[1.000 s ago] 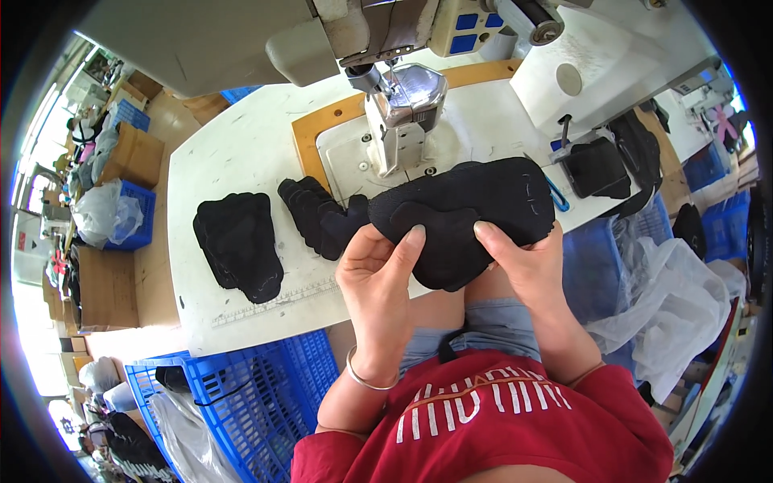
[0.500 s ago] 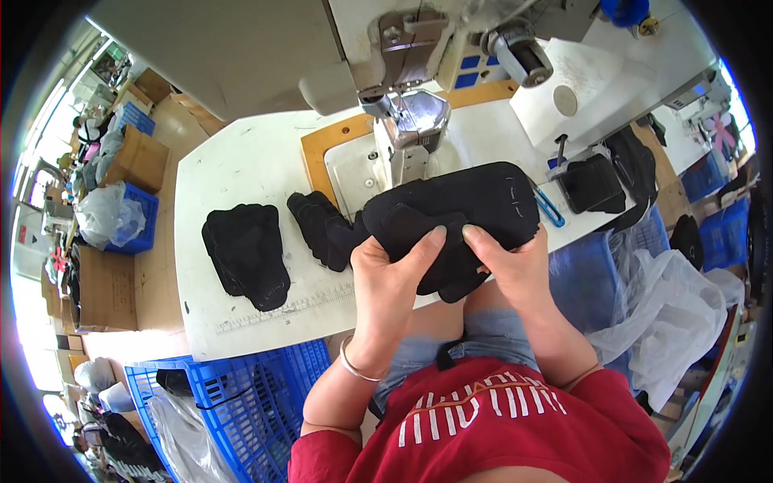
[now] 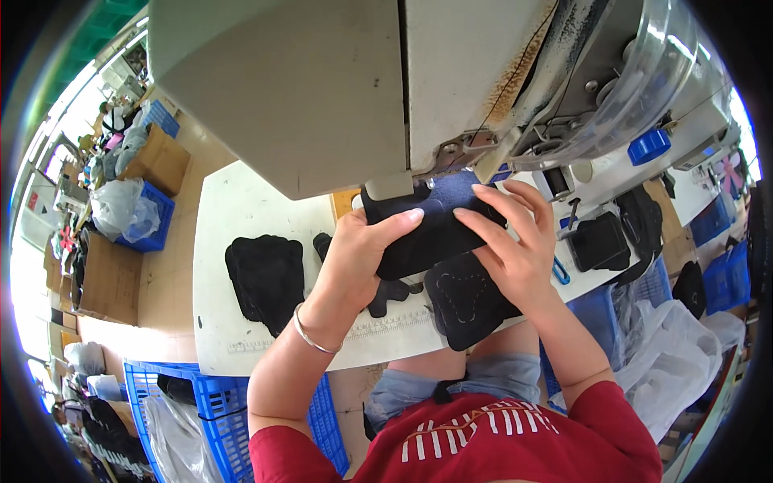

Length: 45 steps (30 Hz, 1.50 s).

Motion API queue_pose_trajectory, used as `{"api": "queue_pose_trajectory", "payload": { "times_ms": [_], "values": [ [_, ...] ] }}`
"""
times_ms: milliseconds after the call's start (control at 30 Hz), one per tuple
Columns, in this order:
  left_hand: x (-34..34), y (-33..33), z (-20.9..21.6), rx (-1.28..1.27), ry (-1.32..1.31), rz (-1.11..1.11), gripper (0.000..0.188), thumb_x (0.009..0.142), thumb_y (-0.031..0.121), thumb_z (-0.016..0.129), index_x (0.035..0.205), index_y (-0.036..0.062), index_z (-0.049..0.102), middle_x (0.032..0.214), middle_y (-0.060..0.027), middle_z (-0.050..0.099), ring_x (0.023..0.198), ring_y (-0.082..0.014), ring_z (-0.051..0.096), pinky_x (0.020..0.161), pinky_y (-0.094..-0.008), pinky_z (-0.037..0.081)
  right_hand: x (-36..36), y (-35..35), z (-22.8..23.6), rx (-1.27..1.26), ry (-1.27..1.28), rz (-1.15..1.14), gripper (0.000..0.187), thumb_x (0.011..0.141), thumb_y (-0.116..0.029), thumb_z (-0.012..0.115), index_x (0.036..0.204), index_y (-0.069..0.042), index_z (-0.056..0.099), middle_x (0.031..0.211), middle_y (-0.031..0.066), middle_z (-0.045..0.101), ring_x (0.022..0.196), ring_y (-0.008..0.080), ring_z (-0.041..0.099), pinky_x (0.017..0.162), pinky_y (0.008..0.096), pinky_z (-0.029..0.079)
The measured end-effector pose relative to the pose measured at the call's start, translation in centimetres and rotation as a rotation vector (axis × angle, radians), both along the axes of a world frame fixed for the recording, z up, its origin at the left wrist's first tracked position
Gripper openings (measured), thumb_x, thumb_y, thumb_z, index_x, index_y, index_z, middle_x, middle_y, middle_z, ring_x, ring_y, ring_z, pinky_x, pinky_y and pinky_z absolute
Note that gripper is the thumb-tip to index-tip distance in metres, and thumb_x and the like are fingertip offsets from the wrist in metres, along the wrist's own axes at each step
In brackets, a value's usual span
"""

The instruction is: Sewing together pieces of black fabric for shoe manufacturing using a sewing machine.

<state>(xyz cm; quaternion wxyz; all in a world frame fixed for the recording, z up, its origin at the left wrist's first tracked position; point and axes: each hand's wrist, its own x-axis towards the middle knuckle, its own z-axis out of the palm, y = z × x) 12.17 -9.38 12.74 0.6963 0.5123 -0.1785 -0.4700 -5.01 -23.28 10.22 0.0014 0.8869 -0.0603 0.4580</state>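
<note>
Here's the sewing machine (image 3: 282, 105) filling the top of the frame, its big pale head leaning over your work, and below it your white table (image 3: 219, 211) stretches across the middle. Down at lower left you've got a blue crate (image 3: 233, 406) with whitish plastic in it; over at lower right, a clear plastic bag (image 3: 676, 354) lies crumpled, and a cardboard box (image 3: 109, 278) stands at the left. Now to your hands, at centre: the left hand (image 3: 362, 241) pinches the near left edge of a black cloth piece (image 3: 419, 245), thumb laid on top, fingers hidden underneath. Your right hand (image 3: 515, 241) has its fingers spread, tips resting on that same piece; whether it also grips from below, you can't tell from here. The piece sits upper centre, right under the machine head, which hides its far edge, with a bluish sheen on its upper part. Left of centre, there's your black stack (image 3: 266, 278); just below your hands, a black panel (image 3: 463, 302) shows a pale stitched outline, and a small black scrap (image 3: 390, 298) lies beside it. Right of centre rests a thin blue tool (image 3: 560, 272), and a silvery bangle (image 3: 310, 334) rings your left wrist.
</note>
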Motion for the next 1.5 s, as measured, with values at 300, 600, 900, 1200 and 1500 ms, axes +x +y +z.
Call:
{"api": "queue_pose_trajectory", "payload": {
  "times_ms": [300, 600, 900, 1200, 1500],
  "values": [
    [2.2, -1.3, 0.5, 0.058, -0.088, 0.027, 0.028, 0.079, 0.006, 0.078, 0.104, 0.0011, 0.067, 0.098, -0.0083, 0.068, 0.086, -0.0152, 0.067, 0.073, -0.0282, 0.055, 2.7, -1.9, 0.4, -0.119, -0.12, 0.078, 0.039, 0.06, -0.007, 0.073, 0.098, -0.012, 0.078, 0.098, 0.0008, 0.07, 0.077, 0.0208, 0.06, 0.061, 0.0303, 0.05],
    [2.9, -1.5, 0.5, 0.095, -0.098, 0.02, 0.024, 0.075, 0.009, 0.081, 0.095, 0.0021, 0.069, 0.091, -0.0051, 0.068, 0.082, -0.0143, 0.064, 0.073, -0.0282, 0.053, 2.9, -2.1, -0.6, -0.093, -0.108, 0.066, 0.047, 0.059, -0.006, 0.07, 0.104, -0.014, 0.076, 0.084, 0.0026, 0.063, 0.079, 0.0215, 0.059, 0.062, 0.032, 0.052],
    [2.9, -1.4, 0.4, 0.136, -0.105, 0.051, 0.026, 0.088, 0.003, 0.069, 0.112, -0.0057, 0.068, 0.106, -0.0106, 0.071, 0.093, -0.0179, 0.07, 0.082, -0.0293, 0.058, 2.8, -2.0, -0.4, -0.074, -0.088, 0.082, 0.049, 0.059, -0.006, 0.07, 0.107, -0.014, 0.076, 0.087, 0.0047, 0.061, 0.083, 0.0241, 0.061, 0.063, 0.0335, 0.052],
    [3.1, -1.4, 0.1, 0.157, -0.124, 0.032, 0.025, 0.088, 0.004, 0.07, 0.111, -0.0052, 0.069, 0.106, -0.0101, 0.072, 0.092, -0.0176, 0.07, 0.083, -0.0299, 0.058, 2.8, -2.3, -0.2, -0.105, -0.055, 0.083, 0.044, 0.062, -0.006, 0.071, 0.105, -0.013, 0.075, 0.085, 0.0044, 0.058, 0.08, 0.0235, 0.059, 0.063, 0.0331, 0.052],
    [2.6, -1.5, 0.1, 0.145, -0.138, 0.066, 0.024, 0.089, 0.004, 0.068, 0.11, -0.0067, 0.068, 0.107, -0.012, 0.071, 0.093, -0.0187, 0.07, 0.083, -0.0302, 0.058, 2.7, -2.5, 0.4, -0.051, -0.023, 0.123, 0.041, 0.066, -0.005, 0.07, 0.106, -0.013, 0.074, 0.09, 0.006, 0.062, 0.081, 0.0242, 0.06, 0.065, 0.0341, 0.052]
  ]
}}
